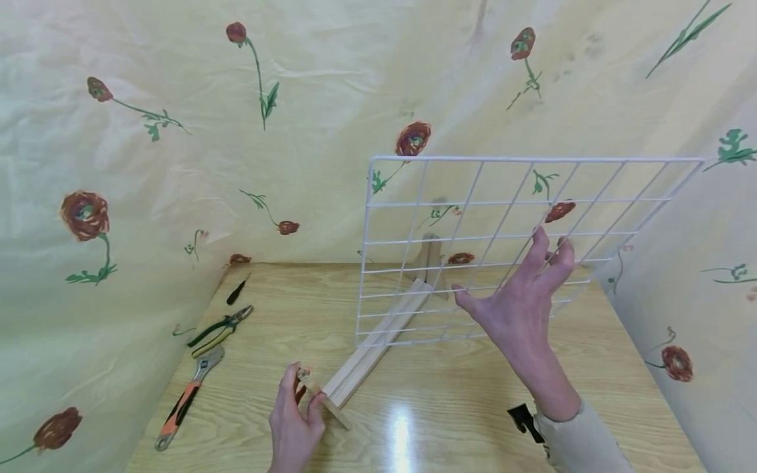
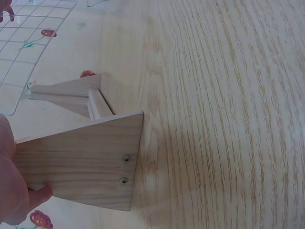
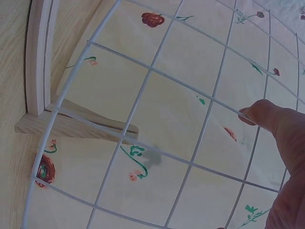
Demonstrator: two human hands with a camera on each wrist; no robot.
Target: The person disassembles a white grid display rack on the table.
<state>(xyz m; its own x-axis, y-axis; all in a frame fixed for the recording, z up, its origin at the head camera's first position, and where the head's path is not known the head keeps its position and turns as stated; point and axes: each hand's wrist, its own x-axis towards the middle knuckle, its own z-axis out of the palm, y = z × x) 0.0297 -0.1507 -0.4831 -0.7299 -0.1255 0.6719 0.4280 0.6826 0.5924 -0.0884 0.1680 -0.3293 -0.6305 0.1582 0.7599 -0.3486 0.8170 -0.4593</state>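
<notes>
A wooden stand [image 1: 378, 345] lies on the table: a long bar of light slats with an upright board at each end. My left hand [image 1: 294, 427] grips the near end board [image 2: 81, 167], which shows two screw heads low on its outer face. The far end board [image 1: 434, 253] rises behind the wire grid near the back wall. My right hand [image 1: 526, 309] holds a white wire grid panel [image 1: 532, 159] up and tilted, thumb and fingers hooked at its wires. The panel's lower left part overlaps the stand's bar in the head view. In the right wrist view, the thumb [image 3: 257, 113] lies against a wire.
Along the table's left side lie a small dark screwdriver [image 1: 236, 292], pliers [image 1: 221, 330] with green and yellow handles, and an adjustable wrench [image 1: 189, 394] with an orange and black handle. A flower-print covering [image 1: 177, 151] hangs behind and at both sides of the wooden table [image 1: 473, 427].
</notes>
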